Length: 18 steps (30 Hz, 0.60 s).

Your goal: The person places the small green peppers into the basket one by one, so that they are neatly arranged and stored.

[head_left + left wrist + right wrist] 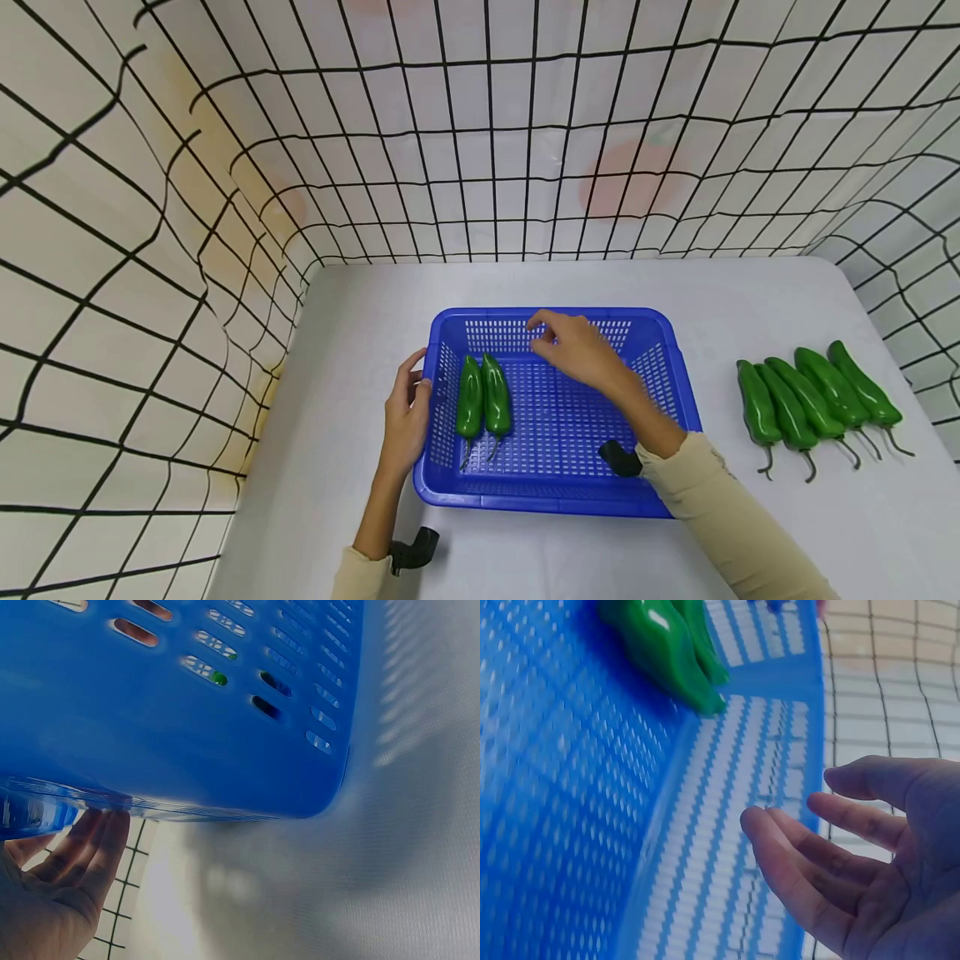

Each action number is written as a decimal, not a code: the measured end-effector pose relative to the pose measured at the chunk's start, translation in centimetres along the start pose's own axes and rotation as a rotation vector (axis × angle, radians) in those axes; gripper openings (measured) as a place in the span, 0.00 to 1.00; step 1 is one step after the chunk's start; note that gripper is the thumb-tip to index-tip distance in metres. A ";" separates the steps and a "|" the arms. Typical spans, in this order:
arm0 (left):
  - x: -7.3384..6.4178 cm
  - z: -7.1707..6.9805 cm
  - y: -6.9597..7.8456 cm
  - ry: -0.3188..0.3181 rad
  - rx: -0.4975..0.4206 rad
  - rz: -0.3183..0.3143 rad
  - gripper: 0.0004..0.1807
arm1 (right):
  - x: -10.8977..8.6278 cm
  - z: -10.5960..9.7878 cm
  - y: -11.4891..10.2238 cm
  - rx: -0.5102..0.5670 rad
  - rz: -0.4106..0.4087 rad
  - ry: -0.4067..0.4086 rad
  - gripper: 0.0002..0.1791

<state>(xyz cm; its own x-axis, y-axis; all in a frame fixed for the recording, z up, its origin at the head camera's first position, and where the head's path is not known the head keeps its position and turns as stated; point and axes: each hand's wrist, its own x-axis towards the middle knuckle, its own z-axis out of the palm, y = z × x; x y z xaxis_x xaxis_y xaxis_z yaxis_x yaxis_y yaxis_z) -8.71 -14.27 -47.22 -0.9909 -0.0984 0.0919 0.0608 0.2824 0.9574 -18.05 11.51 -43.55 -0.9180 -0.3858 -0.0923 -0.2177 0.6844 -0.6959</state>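
Observation:
Two green peppers (470, 398) lie side by side at the left end of the blue plastic basket (555, 502), stems toward the near side. My left hand (406, 421) touches the outside of the basket's left wall; in the left wrist view its fingers (105, 851) extend fairly straight under the rim. Over the basket, toward its far wall, hovers my right hand (581, 348), holding nothing. Its fingers are loosely bent and apart in the right wrist view, with the pepper tips (664, 652) some distance beyond.
Several more green peppers (813, 404) lie in a slanted row on the white table (720, 308), right of the basket. Black wire grid panels (525, 133) stand behind the table and along both sides. A black device (414, 550) is worn at each wrist.

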 end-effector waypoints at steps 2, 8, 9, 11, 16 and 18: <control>0.0 0.0 0.0 0.000 0.000 -0.001 0.26 | -0.6 -1.1 0.7 0.014 0.010 0.018 0.20; 0.1 0.0 0.1 0.002 -0.004 0.000 0.25 | -2.5 -4.8 2.6 0.036 0.038 0.109 0.20; 0.1 0.0 0.1 0.005 -0.005 0.002 0.25 | -2.8 -5.4 2.9 0.038 0.040 0.123 0.20; 0.1 0.0 0.0 0.006 -0.011 0.005 0.25 | -3.3 -6.5 3.5 0.044 0.044 0.143 0.20; 0.0 0.0 -0.2 -0.003 -0.014 -0.002 0.25 | -4.6 -8.3 5.3 0.048 0.072 0.160 0.21; 0.0 0.0 -0.2 -0.003 -0.010 -0.002 0.25 | -5.1 -8.9 6.0 0.047 0.089 0.173 0.21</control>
<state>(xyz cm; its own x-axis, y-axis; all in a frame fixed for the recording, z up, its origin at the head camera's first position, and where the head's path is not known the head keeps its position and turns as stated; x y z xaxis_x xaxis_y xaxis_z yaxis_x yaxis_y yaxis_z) -8.76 -14.32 -47.36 -0.9914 -0.0958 0.0895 0.0604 0.2723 0.9603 -17.63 23.04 -40.93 -0.9770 -0.2106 -0.0339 -0.1214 0.6796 -0.7235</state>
